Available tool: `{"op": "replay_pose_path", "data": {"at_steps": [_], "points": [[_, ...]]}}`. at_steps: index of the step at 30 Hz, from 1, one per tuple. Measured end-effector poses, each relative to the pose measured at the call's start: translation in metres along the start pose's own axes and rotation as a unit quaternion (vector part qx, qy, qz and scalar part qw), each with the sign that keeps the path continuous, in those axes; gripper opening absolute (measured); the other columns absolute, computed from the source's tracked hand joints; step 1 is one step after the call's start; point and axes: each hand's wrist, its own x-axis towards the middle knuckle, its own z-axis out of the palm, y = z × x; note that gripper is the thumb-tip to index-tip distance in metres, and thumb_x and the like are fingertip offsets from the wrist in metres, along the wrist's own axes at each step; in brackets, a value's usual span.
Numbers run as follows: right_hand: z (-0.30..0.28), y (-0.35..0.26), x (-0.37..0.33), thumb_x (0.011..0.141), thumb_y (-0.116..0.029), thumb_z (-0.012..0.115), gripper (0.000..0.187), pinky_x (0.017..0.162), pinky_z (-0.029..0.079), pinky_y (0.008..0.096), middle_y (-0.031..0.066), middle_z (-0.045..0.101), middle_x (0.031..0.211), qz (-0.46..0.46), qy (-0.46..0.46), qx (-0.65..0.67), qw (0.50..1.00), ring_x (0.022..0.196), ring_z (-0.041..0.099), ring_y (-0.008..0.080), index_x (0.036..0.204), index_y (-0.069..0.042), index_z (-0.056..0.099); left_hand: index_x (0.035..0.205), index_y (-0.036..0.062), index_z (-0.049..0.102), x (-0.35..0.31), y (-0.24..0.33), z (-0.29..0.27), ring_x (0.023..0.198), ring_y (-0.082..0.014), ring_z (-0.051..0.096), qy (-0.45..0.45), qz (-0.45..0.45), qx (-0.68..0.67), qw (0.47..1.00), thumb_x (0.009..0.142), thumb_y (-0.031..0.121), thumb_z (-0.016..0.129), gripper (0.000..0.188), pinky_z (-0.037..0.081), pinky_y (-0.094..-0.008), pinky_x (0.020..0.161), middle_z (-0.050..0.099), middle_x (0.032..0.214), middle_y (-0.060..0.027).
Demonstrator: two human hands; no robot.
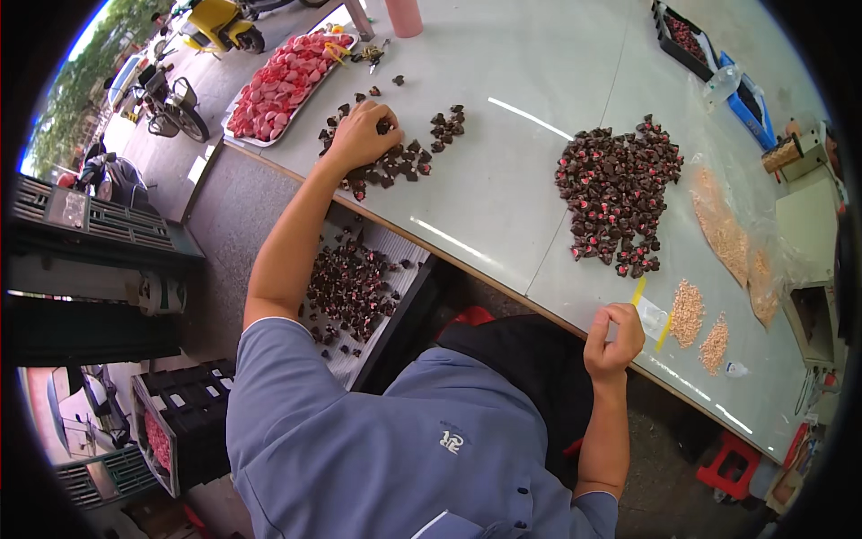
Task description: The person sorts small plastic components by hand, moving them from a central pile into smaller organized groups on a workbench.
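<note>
My left hand (pixel 364 136) rests curled over a loose pile of small dark pieces (pixel 395 164) at the table's left edge. Its fingers close around something I cannot make out among them. At the front edge, right of my body, my right hand (pixel 615 340) is raised with fingers bent into a pinch. Whatever it holds, if anything, is too small to name. Just beyond it lies a clear flat sheet with yellow strips (pixel 650 316). Small tan pieces lie beside that in two heaps (pixel 688 313). A large pile of dark pieces with pink-red centres (pixel 615 193) spreads farther back.
A tray of pink pieces (pixel 283 85) stands at the far left, near a pink cup (pixel 404 16). Below the table edge, an open drawer (pixel 409 301) holds more dark pieces. Clear bags of tan pieces (pixel 723 229) lie at right. A red stool (pixel 729 464) stands on the floor.
</note>
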Motion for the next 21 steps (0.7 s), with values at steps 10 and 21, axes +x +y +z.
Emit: {"op": "replay_pose_path", "data": {"at_steps": [10, 21], "points": [[-0.007, 0.015, 0.011, 0.088, 0.001, 0.061, 0.004, 0.060, 0.048, 0.0366, 0.0138, 0.061, 0.076, -0.009, 0.009, 0.018, 1.000, 0.066, 0.060, 0.0300, 0.089, 0.000, 0.058, 0.113, 0.0074, 0.067, -0.084, -0.019, -0.057, 0.112, -0.0294, 0.060, 0.038, -0.041, -0.027, 0.998, 0.084, 0.025, 0.075, 0.035, 0.046, -0.0404, 0.098, 0.064, 0.116, -0.0135], [-0.002, 0.011, 0.012, 0.089, 0.002, 0.060, 0.003, 0.061, 0.047, 0.0359, 0.0137, 0.060, 0.077, -0.021, 0.008, -0.018, 1.000, 0.066, 0.059, 0.0290, 0.087, 0.001, 0.057, 0.124, 0.0168, 0.068, 0.096, -0.043, 0.005, 0.123, -0.0294, 0.057, 0.006, 0.115, 0.145, 0.983, 0.089, 0.038, 0.069, 0.041, 0.039, -0.0478, 0.106, 0.063, 0.127, -0.0088]]}}
